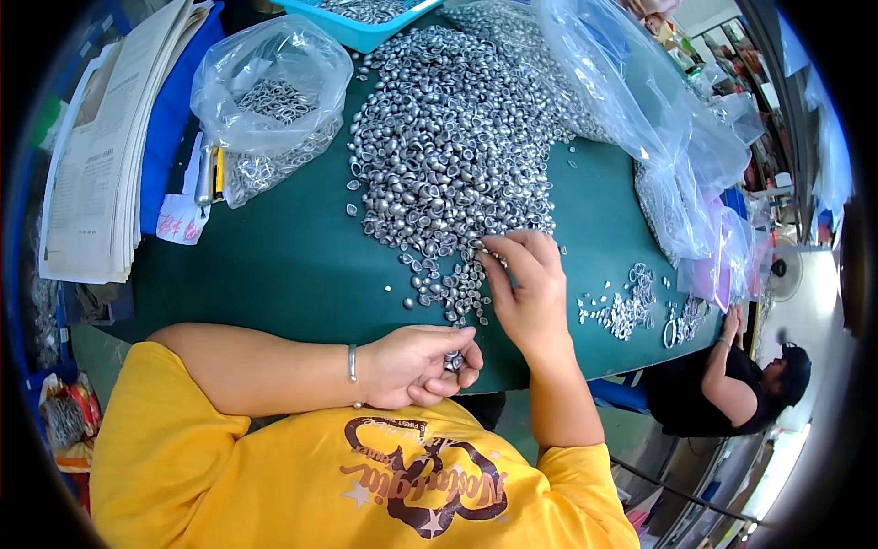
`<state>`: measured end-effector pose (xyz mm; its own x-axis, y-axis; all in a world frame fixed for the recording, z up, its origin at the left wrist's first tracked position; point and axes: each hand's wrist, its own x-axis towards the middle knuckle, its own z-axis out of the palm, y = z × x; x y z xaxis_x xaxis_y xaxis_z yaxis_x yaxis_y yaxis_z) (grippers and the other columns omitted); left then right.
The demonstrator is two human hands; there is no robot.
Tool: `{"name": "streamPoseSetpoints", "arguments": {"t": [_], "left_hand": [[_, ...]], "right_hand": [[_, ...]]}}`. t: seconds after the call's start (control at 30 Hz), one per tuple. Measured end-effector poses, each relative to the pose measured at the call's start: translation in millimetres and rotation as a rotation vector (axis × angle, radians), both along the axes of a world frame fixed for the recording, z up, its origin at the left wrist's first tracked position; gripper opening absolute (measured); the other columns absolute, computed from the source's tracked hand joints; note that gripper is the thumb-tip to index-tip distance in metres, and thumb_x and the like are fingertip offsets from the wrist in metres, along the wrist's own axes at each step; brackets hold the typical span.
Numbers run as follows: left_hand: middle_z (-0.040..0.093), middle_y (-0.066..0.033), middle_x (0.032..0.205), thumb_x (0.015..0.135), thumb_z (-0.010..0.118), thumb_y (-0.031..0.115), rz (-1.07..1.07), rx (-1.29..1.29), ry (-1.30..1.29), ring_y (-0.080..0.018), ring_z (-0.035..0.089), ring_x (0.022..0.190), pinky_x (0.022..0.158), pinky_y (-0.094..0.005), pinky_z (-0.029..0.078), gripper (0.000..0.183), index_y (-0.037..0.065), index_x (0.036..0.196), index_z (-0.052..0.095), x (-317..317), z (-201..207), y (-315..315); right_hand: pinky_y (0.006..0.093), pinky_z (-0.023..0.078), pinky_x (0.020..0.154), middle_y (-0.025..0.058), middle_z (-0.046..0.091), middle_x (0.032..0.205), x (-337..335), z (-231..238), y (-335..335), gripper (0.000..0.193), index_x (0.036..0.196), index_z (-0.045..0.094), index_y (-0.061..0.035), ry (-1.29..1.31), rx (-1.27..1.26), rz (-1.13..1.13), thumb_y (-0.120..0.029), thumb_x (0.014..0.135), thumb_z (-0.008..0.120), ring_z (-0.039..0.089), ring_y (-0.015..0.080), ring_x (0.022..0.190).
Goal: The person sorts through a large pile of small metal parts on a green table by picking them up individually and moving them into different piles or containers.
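Note:
A large heap of small silver-grey, hollow oval metal pieces lies on the green table. A narrow trail of loose pieces runs from it toward me. At the table's near edge my left hand is palm up, its fingers curled around a few of these metal pieces. My right hand reaches to the heap's lower edge. Its thumb and index finger come together among the pieces; whether one is between the fingertips is too small to tell.
A clear plastic bag of metal parts stands left of the heap, beside stacked papers. A blue tray sits at the back. More plastic bags and small metal parts are at right. Another person sits at far right.

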<state>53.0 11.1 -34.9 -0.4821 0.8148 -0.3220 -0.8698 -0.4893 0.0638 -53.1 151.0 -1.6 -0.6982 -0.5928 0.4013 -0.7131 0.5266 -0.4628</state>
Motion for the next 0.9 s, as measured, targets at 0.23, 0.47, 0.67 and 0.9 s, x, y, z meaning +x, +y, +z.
{"name": "streamPoseSetpoints", "arguments": {"t": [0.23, 0.47, 0.67, 0.9], "left_hand": [[0.05, -0.0046, 0.081, 0.098, 0.031, 0.036, 0.004, -0.031, -0.007, -0.0074, 0.035, 0.053, 0.041, -0.0168, 0.027, 0.036, 0.007, 0.091, 0.051, -1, 3, 0], [0.05, -0.0041, 0.081, 0.098, 0.031, 0.036, -0.01, -0.035, 0.0, -0.0077, 0.036, 0.054, 0.042, -0.0173, 0.028, 0.036, 0.007, 0.091, 0.051, -1, 4, 0], [0.049, -0.0045, 0.08, 0.098, 0.032, 0.037, 0.003, -0.133, -0.029, -0.0081, 0.036, 0.055, 0.042, -0.0175, 0.029, 0.036, 0.006, 0.091, 0.051, -3, 12, 0], [0.05, -0.0054, 0.081, 0.098, 0.032, 0.036, -0.001, -0.081, -0.078, -0.0086, 0.037, 0.055, 0.042, -0.0182, 0.029, 0.036, 0.006, 0.092, 0.051, -3, 10, 2]], "right_hand": [[0.0276, 0.047, 0.056, 0.0086, 0.06, 0.079, 1, -13, 1, 0.009, 0.087, 0.058, -0.0002, -0.393, -0.207, -0.123, 0.001, 0.079, 0.062, 0.059, 0.0168, 0.066], [0.0254, 0.056, 0.056, 0.0172, 0.064, 0.084, -6, -9, 30, 0.012, 0.093, 0.058, 0.0053, -1.638, -1.087, -0.077, -0.001, 0.084, 0.056, 0.065, 0.0198, 0.067], [0.0262, 0.056, 0.057, 0.0185, 0.064, 0.085, -9, -13, 38, 0.014, 0.096, 0.058, 0.0051, -1.75, -1.182, -0.013, 0.001, 0.084, 0.054, 0.065, 0.02, 0.07], [0.0249, 0.04, 0.048, 0.0042, 0.059, 0.069, -4, -11, 19, 0.006, 0.083, 0.064, -0.0003, -0.786, -0.448, -0.144, -0.002, 0.077, 0.063, 0.051, 0.0122, 0.056]]}}
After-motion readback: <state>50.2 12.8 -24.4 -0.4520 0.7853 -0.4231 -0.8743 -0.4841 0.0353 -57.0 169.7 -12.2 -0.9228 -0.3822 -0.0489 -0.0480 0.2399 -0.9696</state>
